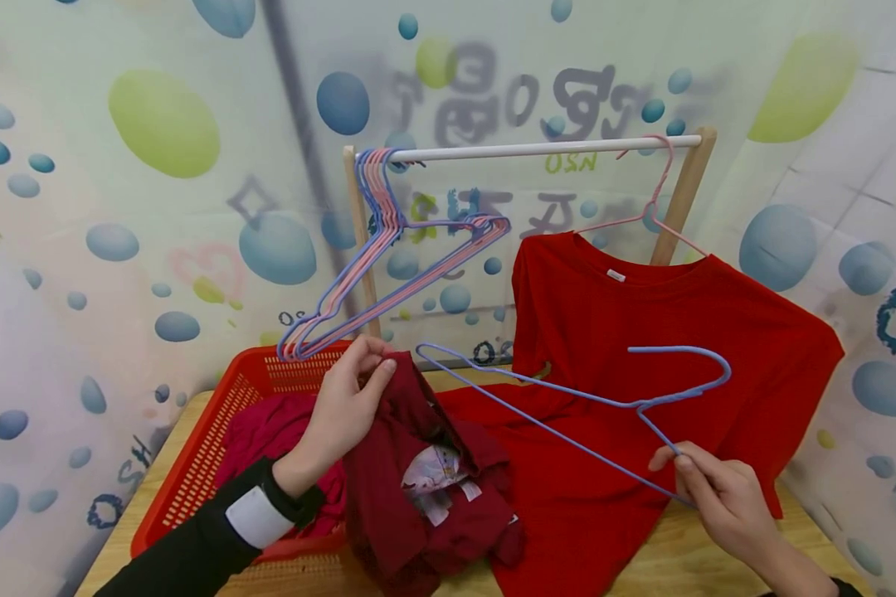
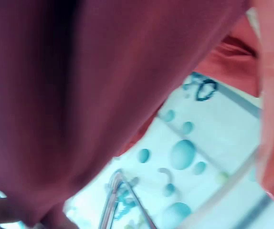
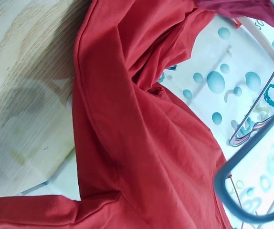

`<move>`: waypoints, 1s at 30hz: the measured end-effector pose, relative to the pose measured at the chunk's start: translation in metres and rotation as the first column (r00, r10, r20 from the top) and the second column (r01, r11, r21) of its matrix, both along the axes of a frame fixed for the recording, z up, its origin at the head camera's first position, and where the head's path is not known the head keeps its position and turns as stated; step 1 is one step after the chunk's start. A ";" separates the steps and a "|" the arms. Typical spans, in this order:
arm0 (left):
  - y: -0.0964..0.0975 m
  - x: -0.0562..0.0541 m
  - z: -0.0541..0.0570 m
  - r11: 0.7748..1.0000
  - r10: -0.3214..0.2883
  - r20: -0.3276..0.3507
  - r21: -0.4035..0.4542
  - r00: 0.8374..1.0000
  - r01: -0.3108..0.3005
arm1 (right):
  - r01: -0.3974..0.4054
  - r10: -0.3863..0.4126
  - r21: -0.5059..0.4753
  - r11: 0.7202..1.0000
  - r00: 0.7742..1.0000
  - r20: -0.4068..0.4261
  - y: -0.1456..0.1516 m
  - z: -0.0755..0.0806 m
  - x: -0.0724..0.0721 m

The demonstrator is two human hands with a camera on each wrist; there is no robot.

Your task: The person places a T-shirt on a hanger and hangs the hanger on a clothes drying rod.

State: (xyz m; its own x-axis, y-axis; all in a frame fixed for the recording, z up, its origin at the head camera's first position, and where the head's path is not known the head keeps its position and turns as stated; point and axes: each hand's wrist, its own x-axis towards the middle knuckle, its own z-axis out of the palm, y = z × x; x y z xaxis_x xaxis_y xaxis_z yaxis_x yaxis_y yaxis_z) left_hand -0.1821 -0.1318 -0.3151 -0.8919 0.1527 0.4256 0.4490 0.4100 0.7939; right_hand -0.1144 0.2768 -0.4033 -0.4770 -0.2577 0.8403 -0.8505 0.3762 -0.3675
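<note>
Maroon garment (image 1: 384, 493), bunched toward the near edge of the desk (image 1: 687, 557) beside the basket (image 1: 192, 452), partly hangs from the pinching left hand (image 1: 343, 408); so small a hold might slip. The right hand (image 1: 728, 497) grips a blue hanger (image 1: 638, 405), which, swung back, could snag the red shirt (image 1: 657, 323) beyond, hung on the rack (image 1: 530, 150).

Reading apparently "NSO" (image 1: 571, 162) in yellow-green on the patterned backdrop (image 1: 284, 50), among grey characters (image 1: 584, 101) too distorted to make out; showing a white neck label (image 1: 616, 275) on the red shirt (image 1: 765, 385) and white tags (image 1: 470, 490) inside the dark red garment (image 1: 384, 489), all illegible.
</note>
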 end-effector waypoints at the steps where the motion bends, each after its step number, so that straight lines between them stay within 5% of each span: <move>1: -0.001 -0.001 -0.003 0.999 0.024 -0.031 -0.042 0.999 -0.025 | -0.015 0.015 -0.002 1.000 1.000 0.004 0.000 0.000 0.000; 6: -0.003 -0.001 -0.011 0.992 0.085 -0.079 -0.083 0.993 -0.091 | -0.059 0.059 0.013 0.998 0.998 0.013 0.002 0.000 0.001; 17: 0.002 0.004 -0.004 0.984 0.011 0.108 0.174 0.994 -0.029 | -0.071 0.071 0.027 0.997 0.997 0.006 0.001 -0.001 0.000; 21: -0.001 0.009 0.003 0.995 0.016 -0.029 0.098 0.999 -0.013 | -0.074 0.074 0.030 0.997 0.997 0.003 0.001 -0.002 0.001; 25: -0.003 0.013 0.007 0.998 0.019 -0.222 -0.047 0.975 -0.030 | -0.076 0.075 0.027 0.997 0.997 0.005 0.001 -0.003 0.001; 30: -0.004 0.015 0.005 0.996 0.004 -0.297 -0.087 0.955 -0.031 | -0.101 0.101 0.022 0.995 0.995 0.010 0.000 -0.004 0.000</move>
